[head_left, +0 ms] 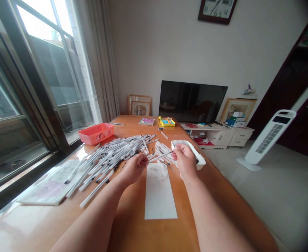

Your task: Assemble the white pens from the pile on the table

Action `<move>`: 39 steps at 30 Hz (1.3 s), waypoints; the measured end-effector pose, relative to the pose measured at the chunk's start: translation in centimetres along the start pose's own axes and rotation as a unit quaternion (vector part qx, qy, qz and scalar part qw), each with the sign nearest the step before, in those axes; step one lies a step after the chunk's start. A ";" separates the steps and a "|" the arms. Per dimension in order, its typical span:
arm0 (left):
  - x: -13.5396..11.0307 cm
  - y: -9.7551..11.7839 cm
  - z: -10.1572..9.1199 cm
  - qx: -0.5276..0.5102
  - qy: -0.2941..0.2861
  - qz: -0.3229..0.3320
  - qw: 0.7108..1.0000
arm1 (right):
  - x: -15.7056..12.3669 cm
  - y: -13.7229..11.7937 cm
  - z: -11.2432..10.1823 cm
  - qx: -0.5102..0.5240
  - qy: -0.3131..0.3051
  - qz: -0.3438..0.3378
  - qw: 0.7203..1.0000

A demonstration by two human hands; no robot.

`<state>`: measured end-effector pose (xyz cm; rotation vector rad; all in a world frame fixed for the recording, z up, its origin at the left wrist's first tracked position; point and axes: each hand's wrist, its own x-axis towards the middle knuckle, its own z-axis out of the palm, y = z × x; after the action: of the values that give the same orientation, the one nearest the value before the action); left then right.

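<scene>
A thin, pale pen [160, 156] spans the gap between my two hands above the table. My left hand [135, 168] is closed in a fist-like pinch at its left end. The thumb and fingers of my right hand [184, 160] pinch its other end. Beneath them lies a long white sheet of paper [160, 196] with grey smudges near its top. To the left spreads a big heap of clear-barrelled pens [114, 154], many with black ends. Beyond the paper is a smaller pile of short white pen pieces [162, 148]. Behind my right hand a white plastic container [201, 161] is partly hidden.
A coral-red plastic basket [91, 135] stands on the wooden table [133, 224] at the left edge, near a paper booklet [49, 189]. Farther off are a pink book [146, 121] and a yellow box [167, 122]. The table's right edge drops to a tiled floor.
</scene>
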<state>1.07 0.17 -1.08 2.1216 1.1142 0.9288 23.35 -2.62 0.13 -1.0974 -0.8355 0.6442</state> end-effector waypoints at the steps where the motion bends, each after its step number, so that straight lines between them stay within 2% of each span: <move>1: 0.0 0.1 0.0 0.000 -0.001 -0.003 1.000 | -0.2 0.0 0.1 -0.012 -0.014 0.001 1.000; 7: -0.1 0.6 -0.1 -0.016 -0.005 -0.020 1.000 | -0.9 0.4 0.6 -0.053 -0.066 -0.002 0.996; 15: 0.0 0.0 0.1 -0.026 -0.003 -0.023 0.999 | -1.3 0.2 1.0 -0.025 -0.148 0.032 0.988; 24: -0.1 0.2 0.3 -0.068 -0.021 -0.009 0.997 | -1.6 0.3 1.2 -0.030 -0.153 0.018 0.988; 28: 0.0 0.6 -0.2 -0.096 0.010 -0.009 0.995 | -1.9 0.1 1.3 -0.034 -0.156 0.015 0.987; 31: 0.1 0.7 -1.2 -0.095 0.068 -0.039 0.992 | -1.9 0.0 1.3 -0.034 -0.154 0.011 0.987; 33: 0.1 0.7 -1.5 -0.096 0.080 -0.056 0.991 | -1.9 0.2 1.3 -0.036 -0.158 0.005 0.987; 35: 0.0 0.9 -1.3 -0.112 0.054 -0.051 0.991 | -2.1 0.4 1.5 -0.041 -0.169 0.002 0.985; 39: -0.3 1.3 0.3 -0.130 -0.013 -0.001 0.991 | -2.7 0.7 2.0 -0.051 -0.206 0.005 0.977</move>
<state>1.75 -0.79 -0.38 1.9147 0.9269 0.9854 20.16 -3.49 -0.81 -1.0757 -1.2303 0.8620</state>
